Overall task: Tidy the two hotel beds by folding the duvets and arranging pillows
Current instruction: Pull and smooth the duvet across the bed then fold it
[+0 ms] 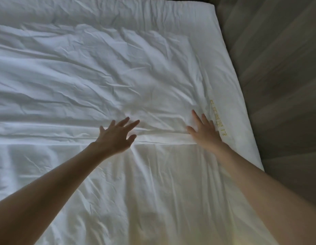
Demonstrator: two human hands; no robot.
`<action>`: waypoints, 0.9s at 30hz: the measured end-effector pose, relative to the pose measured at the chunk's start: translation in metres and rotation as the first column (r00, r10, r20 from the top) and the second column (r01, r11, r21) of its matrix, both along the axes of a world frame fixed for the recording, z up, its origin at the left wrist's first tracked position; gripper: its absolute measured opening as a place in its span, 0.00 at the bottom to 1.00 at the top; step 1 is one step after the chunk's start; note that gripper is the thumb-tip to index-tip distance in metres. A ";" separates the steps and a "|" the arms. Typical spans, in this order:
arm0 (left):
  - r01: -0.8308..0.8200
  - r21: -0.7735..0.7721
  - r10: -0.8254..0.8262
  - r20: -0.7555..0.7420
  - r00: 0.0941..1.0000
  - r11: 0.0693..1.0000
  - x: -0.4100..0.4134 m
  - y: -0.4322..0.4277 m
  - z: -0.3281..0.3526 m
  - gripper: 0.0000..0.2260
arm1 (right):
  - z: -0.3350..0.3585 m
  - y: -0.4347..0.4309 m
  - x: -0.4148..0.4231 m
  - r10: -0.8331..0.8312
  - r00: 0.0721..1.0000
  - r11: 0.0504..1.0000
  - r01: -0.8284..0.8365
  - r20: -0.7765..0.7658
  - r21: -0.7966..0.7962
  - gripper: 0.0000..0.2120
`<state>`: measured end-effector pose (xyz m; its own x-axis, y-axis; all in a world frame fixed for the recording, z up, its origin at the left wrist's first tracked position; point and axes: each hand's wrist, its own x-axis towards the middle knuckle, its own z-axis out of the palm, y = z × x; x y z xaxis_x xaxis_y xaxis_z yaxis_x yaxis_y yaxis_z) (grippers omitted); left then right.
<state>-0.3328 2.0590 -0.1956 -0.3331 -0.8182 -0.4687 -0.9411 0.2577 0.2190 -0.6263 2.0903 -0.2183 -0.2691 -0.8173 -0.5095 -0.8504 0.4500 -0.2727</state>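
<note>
A wrinkled white duvet [100, 76] lies spread over the bed and fills most of the view. A folded edge [162, 138] runs left to right across its middle. My left hand [116, 137] reaches out over that edge with fingers spread and straight. My right hand [205, 131] lies flat on the duvet at the same edge, fingers straight, just left of yellow embroidered lettering [218, 119]. Neither hand holds any cloth. No pillow is in view.
The bed's right edge [242, 96] runs diagonally down the frame. Beyond it lies a grey-brown wood-look floor [281, 68]. A gathered sheet hem [171, 2] shows at the far top edge of the mattress.
</note>
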 end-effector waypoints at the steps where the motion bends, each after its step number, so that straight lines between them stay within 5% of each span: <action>1: 0.000 -0.015 0.000 0.003 1.000 1.000 0.000 0.006 0.009 0.25 | 0.010 0.011 0.003 0.038 0.999 0.998 -0.039 -0.019 -0.054 0.29; 7: -0.001 -0.129 -0.008 -0.062 0.998 0.992 0.007 0.066 0.051 0.25 | 0.047 0.099 0.013 0.057 0.998 0.962 -0.048 0.026 -0.269 0.28; 17: 0.058 -0.052 -0.062 -0.066 0.996 0.997 0.015 0.234 0.050 0.26 | 0.032 0.299 0.016 -0.073 0.978 0.971 0.115 0.196 -0.208 0.38; 21: 0.102 0.058 -0.098 -0.064 0.993 0.993 0.013 0.293 0.028 0.25 | 0.018 0.369 0.024 -0.219 0.936 0.969 0.241 0.274 -0.050 0.45; 27: 0.205 0.120 -0.204 -0.017 0.979 0.971 0.020 0.363 -0.014 0.27 | 0.000 0.439 0.042 -0.399 0.904 0.914 0.405 0.152 -0.013 0.48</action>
<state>-0.3132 2.4223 -0.2099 -0.4898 -0.6701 -0.5578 -0.8701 0.4159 0.2644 -0.5841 2.5294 -0.2186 -0.5063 -0.6771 -0.5340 -0.5499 0.7305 -0.4049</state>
